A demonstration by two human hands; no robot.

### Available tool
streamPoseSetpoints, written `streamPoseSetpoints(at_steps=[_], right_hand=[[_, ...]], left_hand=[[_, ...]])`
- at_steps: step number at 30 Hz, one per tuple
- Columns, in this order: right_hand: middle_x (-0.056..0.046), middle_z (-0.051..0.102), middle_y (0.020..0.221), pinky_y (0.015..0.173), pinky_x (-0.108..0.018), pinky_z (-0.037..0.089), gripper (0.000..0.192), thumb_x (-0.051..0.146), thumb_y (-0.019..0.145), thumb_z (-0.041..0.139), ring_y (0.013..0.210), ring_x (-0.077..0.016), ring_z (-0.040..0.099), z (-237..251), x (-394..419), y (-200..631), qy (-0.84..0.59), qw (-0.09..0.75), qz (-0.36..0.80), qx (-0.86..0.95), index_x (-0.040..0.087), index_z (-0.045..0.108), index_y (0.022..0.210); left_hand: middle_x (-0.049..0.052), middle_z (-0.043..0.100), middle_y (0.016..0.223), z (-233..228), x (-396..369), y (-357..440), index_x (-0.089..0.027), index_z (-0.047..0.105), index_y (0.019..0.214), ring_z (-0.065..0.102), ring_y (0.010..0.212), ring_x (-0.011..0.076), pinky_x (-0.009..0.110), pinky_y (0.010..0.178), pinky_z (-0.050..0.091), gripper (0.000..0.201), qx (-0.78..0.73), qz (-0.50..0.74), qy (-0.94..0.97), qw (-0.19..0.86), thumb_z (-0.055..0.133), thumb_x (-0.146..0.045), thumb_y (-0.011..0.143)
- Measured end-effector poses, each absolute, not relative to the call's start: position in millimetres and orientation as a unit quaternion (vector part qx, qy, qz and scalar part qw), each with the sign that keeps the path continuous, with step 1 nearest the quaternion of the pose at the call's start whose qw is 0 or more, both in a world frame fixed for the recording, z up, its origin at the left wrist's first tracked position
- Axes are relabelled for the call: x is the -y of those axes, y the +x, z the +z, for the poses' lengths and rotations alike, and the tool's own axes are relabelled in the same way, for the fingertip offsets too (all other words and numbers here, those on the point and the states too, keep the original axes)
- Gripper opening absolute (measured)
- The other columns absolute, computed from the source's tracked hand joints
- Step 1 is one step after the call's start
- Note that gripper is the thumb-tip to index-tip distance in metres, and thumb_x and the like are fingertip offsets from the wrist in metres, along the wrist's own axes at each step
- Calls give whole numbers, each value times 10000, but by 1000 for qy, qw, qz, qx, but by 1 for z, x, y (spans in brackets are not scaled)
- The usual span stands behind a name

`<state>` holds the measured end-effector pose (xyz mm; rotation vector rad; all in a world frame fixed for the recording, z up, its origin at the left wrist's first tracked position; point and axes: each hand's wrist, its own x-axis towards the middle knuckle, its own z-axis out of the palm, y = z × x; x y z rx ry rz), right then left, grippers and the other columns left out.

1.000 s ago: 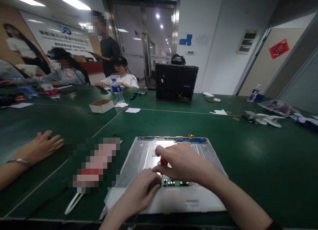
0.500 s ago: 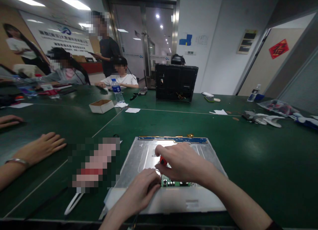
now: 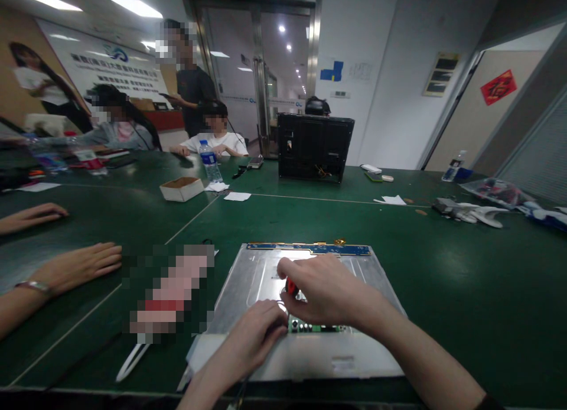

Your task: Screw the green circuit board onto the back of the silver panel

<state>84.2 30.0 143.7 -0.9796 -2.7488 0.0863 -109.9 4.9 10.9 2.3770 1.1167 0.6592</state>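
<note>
A flat silver metal panel (image 3: pixel 261 277) with a blue circuit strip (image 3: pixel 309 249) along its far edge lies on the dark green table (image 3: pixel 465 280) in front of the person. The right hand (image 3: pixel 325 295) is curled around a small red-handled tool (image 3: pixel 291 287), held upright over a small green circuit board (image 3: pixel 315 326) near the panel's front edge. The left hand (image 3: pixel 250 342) rests beside it with fingers bent against the panel, touching the board's left end; whether it grips anything cannot be told. Farther off, a shallow white cardboard box (image 3: pixel 181 189) stands open with brownish contents, near a clear plastic water bottle (image 3: pixel 209 161). A co-worker's hand (image 3: pixel 80 265) lies flat on the table at the left.
</note>
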Motion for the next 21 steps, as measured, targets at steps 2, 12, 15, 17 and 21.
streamPoseSetpoints(at_steps=[2,12,15,17,21], right_hand=[[-52,714,879,488,-275,196,221,229,817,478,620,-147,593,144,-30,85,-331,110,32,937,167,533,1022],[-39,697,849,485,-272,204,227,244,804,474,593,-137,556,146,-30,87,-316,113,38,941,168,522,1013],[-33,688,840,487,-274,208,230,243,805,481,601,-135,554,145,-30,87,-314,109,40,942,173,520,1020],[-29,684,841,486,-275,209,232,249,808,482,604,-135,551,146,-30,87,-311,108,39,943,178,517,1027],[-23,679,822,483,-273,199,220,250,801,482,590,-133,537,147,-28,87,-312,115,37,942,180,520,1007]], left_hand=[[53,660,929,11,-5,-110,-194,614,911,599,843,203,312,769,481,149,-404,239,857,214,474,-156,876],[56,659,933,8,-6,-111,-199,616,910,603,872,209,324,789,488,135,-390,250,860,214,486,-181,883],[54,662,936,7,-7,-112,-198,615,901,604,864,206,320,784,492,131,-387,251,860,219,487,-180,883],[53,663,938,6,-7,-112,-200,615,901,604,860,207,320,781,494,132,-387,251,859,220,486,-178,882],[51,664,942,5,-7,-112,-203,609,902,605,862,209,321,782,496,127,-389,257,858,215,486,-176,879]])
